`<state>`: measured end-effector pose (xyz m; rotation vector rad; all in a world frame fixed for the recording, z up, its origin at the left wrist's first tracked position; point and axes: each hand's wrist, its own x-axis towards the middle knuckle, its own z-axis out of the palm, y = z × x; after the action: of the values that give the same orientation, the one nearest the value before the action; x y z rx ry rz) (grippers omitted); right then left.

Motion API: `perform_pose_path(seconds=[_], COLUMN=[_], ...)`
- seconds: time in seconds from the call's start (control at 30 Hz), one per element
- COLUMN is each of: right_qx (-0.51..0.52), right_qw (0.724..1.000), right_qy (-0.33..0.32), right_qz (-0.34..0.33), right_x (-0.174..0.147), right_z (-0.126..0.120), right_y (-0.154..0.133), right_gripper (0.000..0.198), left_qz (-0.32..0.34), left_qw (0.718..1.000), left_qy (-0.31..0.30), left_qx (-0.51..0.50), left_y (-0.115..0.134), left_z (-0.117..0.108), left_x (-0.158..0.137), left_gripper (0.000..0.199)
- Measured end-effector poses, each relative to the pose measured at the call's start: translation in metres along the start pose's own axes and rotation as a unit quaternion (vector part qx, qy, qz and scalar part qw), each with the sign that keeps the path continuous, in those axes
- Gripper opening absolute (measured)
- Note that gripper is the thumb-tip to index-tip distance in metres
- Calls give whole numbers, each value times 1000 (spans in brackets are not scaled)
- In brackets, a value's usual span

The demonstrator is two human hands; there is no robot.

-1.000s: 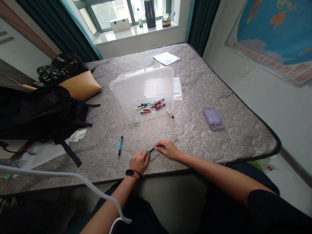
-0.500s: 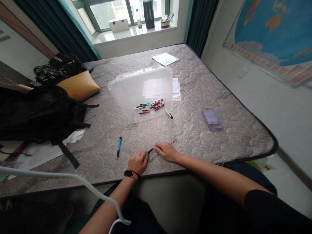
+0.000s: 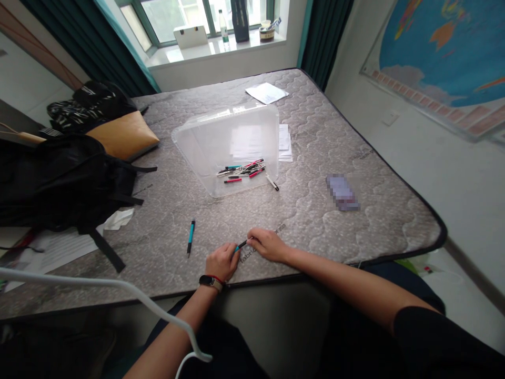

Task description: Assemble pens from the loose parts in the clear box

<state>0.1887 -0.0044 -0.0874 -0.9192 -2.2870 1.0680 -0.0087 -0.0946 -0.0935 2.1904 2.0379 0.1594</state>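
My left hand [image 3: 221, 261], with a watch on its wrist, is closed around the blue end of a blue-and-black pen [image 3: 242, 245]. At the pen's dark end, the fingers of my right hand [image 3: 268, 245] are pinched together; what lies inside that pinch is mostly hidden. A second blue-and-black pen [image 3: 191, 238] lies on the mattress [image 3: 307, 226] to the left of my hands. Beyond them, a clear plastic box [image 3: 197, 158] is tipped on its side, and a pile of pens [image 3: 246, 169] in several colours lies in it. One white pen [image 3: 272, 182] lies at its right edge.
A blurred-out phone-like object [image 3: 342, 192] lies at the right. Paper sheets [image 3: 284, 143] lie by the box, with another white sheet [image 3: 267, 93] farther back. A black backpack [image 3: 67, 184] and a tan cushion [image 3: 122, 136] are on the left. A white cable [image 3: 130, 292] crosses the lower left.
Both hands stay on the pen, with the right fingers shifting only slightly at its dark end. The whole view has moved a little; the objects on the mattress lie as before.
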Motion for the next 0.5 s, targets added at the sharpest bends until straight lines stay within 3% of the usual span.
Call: perform_pose_path(seconds=[0.3,0.5], right_qx=[-29,25], right_qw=[999,999], right_qy=[-31,-42], right_qz=[-17,-3], right_x=[2,8], right_z=[0,-1], right_y=[5,6], right_gripper=[33,41], left_qz=[33,36], left_qw=[999,998], left_qy=[-10,-8], left_qx=[-17,-53], left_y=[-1,-4], left_z=[0,5], left_x=[0,0], left_gripper=[33,30])
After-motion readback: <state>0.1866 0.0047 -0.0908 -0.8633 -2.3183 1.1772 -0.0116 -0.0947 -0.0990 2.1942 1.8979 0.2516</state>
